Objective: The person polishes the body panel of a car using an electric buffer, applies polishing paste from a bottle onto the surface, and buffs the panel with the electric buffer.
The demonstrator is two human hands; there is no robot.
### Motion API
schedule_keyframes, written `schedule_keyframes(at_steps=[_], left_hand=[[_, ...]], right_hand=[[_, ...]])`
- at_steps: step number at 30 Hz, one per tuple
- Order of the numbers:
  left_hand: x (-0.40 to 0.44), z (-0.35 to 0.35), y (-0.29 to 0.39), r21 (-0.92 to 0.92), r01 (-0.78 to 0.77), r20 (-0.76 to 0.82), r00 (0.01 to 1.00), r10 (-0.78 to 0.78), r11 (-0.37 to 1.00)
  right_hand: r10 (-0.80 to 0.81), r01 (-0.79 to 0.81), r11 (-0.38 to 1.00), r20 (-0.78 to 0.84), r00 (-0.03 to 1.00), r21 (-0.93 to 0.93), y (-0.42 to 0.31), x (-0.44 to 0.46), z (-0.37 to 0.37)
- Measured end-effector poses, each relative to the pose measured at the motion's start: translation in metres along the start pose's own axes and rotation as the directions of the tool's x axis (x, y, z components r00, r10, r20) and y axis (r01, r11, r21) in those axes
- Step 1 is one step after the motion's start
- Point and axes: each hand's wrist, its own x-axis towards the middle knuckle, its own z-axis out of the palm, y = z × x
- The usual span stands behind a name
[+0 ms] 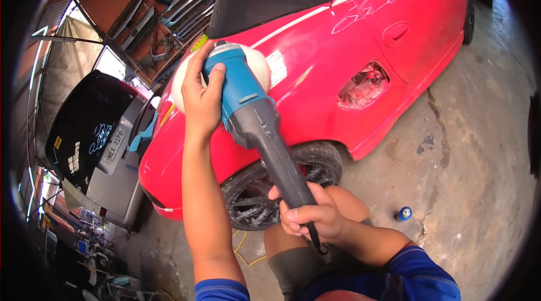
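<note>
A: Where is the polisher (pixel 253 118)?
B: Held at a slant in front of the red car (pixel 315 103), its teal head up by the rear side panel and its black handle running down toward the person.
A: And the left hand (pixel 203 92)?
B: Up at the head end. The thumb lies along the teal casing, with the fingers spread past it over the far edge, so the hand is partly curled, with a hold on the head.
A: The right hand (pixel 313 213)?
B: Down at the tail of the handle, its fingers wrapped closely around it. A black cord sleeve (pixel 314 238) pokes out just below that grip.
A: So 2 hands, 1 tool. What about the pad?
B: The white pad (pixel 259 70) shows on either side of the head, facing the panel. The tool covers its middle, so I can't tell how firmly it presses there.
A: What's nearby?
B: The black wheel (pixel 328 160) sits behind the handle, and a side vent (pixel 363 85) opens in the bodywork farther right. A grey vehicle (pixel 127 160) stands left of the car. On the concrete floor (pixel 451 188) are a blue can (pixel 403 214), off to the right, and a yellow cable (pixel 242 253).
</note>
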Motion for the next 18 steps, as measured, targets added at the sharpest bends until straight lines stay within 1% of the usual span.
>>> schedule_keyframes(at_steps=[3, 6, 7, 10, 13, 18], left_hand=[[-0.005, -0.007, -0.006, -0.004, -0.013, -0.022, 1.000, 0.013, 1.000], [-0.011, -0.015, -0.012, 0.069, -0.021, -0.057, 0.998, 0.024, 0.997], [-0.013, -0.017, -0.013, 0.067, -0.029, -0.060, 0.998, 0.033, 0.997], [-0.018, -0.023, -0.017, 0.065, -0.048, -0.064, 0.997, 0.053, 0.997], [-0.023, -0.028, -0.016, 0.065, -0.052, -0.056, 0.997, 0.056, 0.997], [-0.029, -0.031, -0.015, 0.075, -0.049, -0.059, 0.997, 0.053, 0.996]], right_hand=[[0.015, -0.016, 1.000, -0.013, 1.000, -0.011, 0.005, 0.002, 0.003], [0.033, -0.034, 0.998, -0.024, 0.999, -0.050, 0.010, 0.003, 0.005], [0.038, -0.040, 0.997, -0.025, 0.999, -0.066, 0.011, 0.003, 0.005], [0.067, -0.066, 0.994, 0.006, 0.998, -0.089, 0.017, 0.004, 0.004], [0.065, -0.066, 0.997, -0.006, 0.998, -0.039, 0.025, 0.003, 0.006], [0.064, -0.064, 0.997, -0.006, 0.998, -0.036, 0.030, 0.001, 0.006]])
